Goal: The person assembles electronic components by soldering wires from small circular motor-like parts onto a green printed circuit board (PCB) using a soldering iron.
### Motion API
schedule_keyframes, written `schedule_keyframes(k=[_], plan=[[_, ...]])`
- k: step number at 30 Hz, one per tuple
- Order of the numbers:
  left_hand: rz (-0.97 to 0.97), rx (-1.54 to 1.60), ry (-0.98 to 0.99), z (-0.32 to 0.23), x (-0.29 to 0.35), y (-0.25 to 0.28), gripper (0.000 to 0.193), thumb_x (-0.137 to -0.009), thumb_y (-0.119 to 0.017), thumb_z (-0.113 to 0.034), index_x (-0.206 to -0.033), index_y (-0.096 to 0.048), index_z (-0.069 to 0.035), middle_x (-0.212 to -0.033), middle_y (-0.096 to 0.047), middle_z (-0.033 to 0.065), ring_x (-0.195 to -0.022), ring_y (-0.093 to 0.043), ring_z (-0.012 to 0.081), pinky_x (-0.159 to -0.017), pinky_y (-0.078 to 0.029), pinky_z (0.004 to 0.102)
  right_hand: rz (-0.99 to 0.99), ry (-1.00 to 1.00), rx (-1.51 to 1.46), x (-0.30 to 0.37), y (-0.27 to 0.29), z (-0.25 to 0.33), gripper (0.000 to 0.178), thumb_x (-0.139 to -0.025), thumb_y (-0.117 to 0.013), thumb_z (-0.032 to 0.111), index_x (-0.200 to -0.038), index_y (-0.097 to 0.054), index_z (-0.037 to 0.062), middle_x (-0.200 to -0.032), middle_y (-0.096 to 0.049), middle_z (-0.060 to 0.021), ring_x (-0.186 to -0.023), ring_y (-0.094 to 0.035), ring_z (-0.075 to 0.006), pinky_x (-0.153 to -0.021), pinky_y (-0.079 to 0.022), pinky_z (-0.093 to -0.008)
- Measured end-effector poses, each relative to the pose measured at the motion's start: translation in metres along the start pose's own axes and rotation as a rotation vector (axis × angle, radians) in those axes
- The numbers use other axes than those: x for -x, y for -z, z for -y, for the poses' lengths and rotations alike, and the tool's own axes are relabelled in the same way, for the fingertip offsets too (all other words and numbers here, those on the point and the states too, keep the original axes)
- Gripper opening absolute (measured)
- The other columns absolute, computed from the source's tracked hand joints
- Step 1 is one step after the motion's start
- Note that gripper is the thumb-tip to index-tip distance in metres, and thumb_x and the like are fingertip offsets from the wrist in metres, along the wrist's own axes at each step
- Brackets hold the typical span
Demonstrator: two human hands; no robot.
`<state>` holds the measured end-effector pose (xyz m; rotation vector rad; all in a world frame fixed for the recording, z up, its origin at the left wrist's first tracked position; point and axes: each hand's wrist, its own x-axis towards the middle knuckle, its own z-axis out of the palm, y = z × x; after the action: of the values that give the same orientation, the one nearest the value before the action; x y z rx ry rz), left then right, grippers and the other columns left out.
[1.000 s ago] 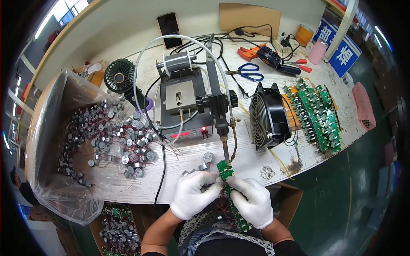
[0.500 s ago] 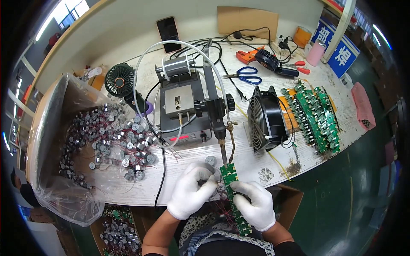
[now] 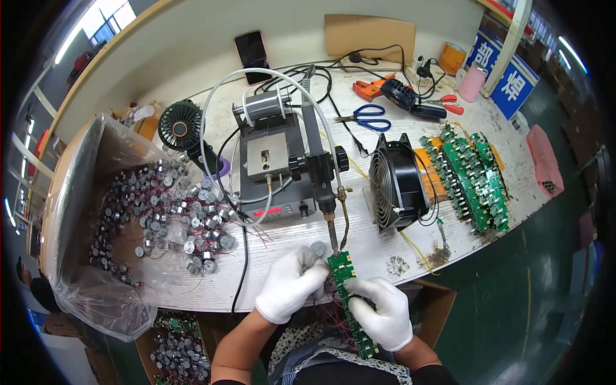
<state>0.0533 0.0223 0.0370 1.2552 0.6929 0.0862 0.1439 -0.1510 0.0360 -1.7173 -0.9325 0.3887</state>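
My right hand [image 3: 383,316], in a white glove, grips a long green circuit board [image 3: 341,264] by its right edge, thumb and fingers closed on it. The board slants from the soldering iron tip down toward my lap. Against its upper left edge, my gloved left hand [image 3: 289,287] is pinched; whatever lies between the fingertips is too small to make out. The soldering iron [image 3: 328,204], clamped upright in a stand, points down with its tip at the board's top end. Just beyond my left fingers lies a round silver motor [image 3: 318,248]. Thin red wires [image 3: 330,314] hang beside the board.
A solder feeder [image 3: 268,160] stands behind the iron. Small motors [image 3: 208,222] spill from a plastic-lined box [image 3: 77,186] at left. A black fan [image 3: 401,183], stacked circuit boards [image 3: 471,179] and blue scissors [image 3: 371,118] lie rightward. Open cartons sit below the table edge.
The left hand's fingers have drawn together more tightly beside the board's upper end. The board stays in the right hand, and the whole view has shifted slightly.
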Motion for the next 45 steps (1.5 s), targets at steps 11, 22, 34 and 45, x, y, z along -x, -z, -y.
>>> schedule_keyframes(k=[11,22,34,45], plan=[[-0.11,-0.081,-0.136,0.004,-0.007,-0.002,0.021,-0.089,-0.064,-0.017,-0.083,-0.057,0.002,-0.063,-0.06,0.0023,-0.056,-0.053,0.0066,-0.054,-0.044,0.024,-0.043,0.114,0.043,-0.008,-0.001,-0.009,0.03,-0.077,-0.067,-0.004,-0.106,-0.068,0.0016,-0.082,-0.065,-0.0128,-0.068,-0.064,-0.0254,-0.063,-0.051,-0.0325],[-0.097,-0.066,-0.142,0.003,-0.01,-0.002,0.019,-0.09,-0.063,-0.015,-0.083,-0.056,0.0,-0.065,-0.06,0.0018,-0.056,-0.053,0.0062,-0.053,-0.044,0.0241,-0.056,0.07,0.031,-0.008,-0.001,-0.008,0.028,-0.077,-0.067,-0.004,-0.104,-0.069,0.0013,-0.081,-0.064,-0.012,-0.068,-0.064,-0.0228,-0.062,-0.05,-0.031],[-0.092,-0.05,-0.117,-0.003,-0.01,-0.005,0.015,-0.091,-0.062,-0.013,-0.085,-0.056,0.0,-0.066,-0.061,0.0028,-0.057,-0.055,0.0077,-0.055,-0.044,0.0237,-0.06,0.093,0.026,-0.007,0.002,-0.004,0.029,-0.077,-0.068,-0.006,-0.105,-0.069,0.0018,-0.08,-0.064,-0.0115,-0.066,-0.063,-0.0221,-0.062,-0.05,-0.0306],[-0.12,-0.021,-0.094,-0.004,-0.009,-0.008,0.014,-0.09,-0.061,-0.012,-0.086,-0.056,0.0,-0.064,-0.06,0.0027,-0.054,-0.055,0.0075,-0.052,-0.044,0.0233,-0.077,0.114,0.01,-0.008,0.0,-0.007,0.029,-0.076,-0.068,-0.006,-0.104,-0.069,0.0023,-0.079,-0.063,-0.0109,-0.065,-0.063,-0.0221,-0.061,-0.05,-0.031]])
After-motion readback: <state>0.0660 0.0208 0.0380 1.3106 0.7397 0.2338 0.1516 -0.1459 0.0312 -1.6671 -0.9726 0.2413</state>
